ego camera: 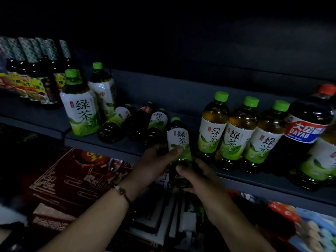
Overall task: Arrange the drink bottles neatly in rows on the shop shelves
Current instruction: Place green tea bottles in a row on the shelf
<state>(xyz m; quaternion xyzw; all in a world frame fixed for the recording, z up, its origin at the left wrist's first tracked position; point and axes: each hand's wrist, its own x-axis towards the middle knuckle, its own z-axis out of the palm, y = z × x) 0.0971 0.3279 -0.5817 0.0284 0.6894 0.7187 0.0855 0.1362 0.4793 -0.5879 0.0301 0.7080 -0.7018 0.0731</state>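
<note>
At the far left of the dark grey shop shelf (45, 122), a cluster of dark glass sauce bottles with yellow and green labels (36, 82) is standing toward the back. Just right of them, two tall green-capped green-tea bottles with white and green labels (80, 106) are standing upright, one behind the other. Beside these, three small bottles (138, 122) are lying on their sides with caps pointing to the back of the shelf: two green-tea ones with a dark red-labelled cola bottle between them.

Below the shelf edge, red printed cartons with pale lettering (69, 180) are showing on the lower level.

In the middle, the left hand (156, 160), a beaded bracelet on its wrist, is wrapping its fingers around the label of a small green-tea bottle with a green cap (179, 139), thumb pressing on the front. The right hand (198, 177) is curling round the same bottle's dark base. The bottle is sitting at the shelf's front edge, tilted slightly, cap pointing away.

To the right, three upright green-tea bottles in a row (238, 135) are standing shoulder to shoulder. Touching the last one, a large dark soda bottle with an orange cap and blue-red label (305, 131) is standing at the far right.
</note>
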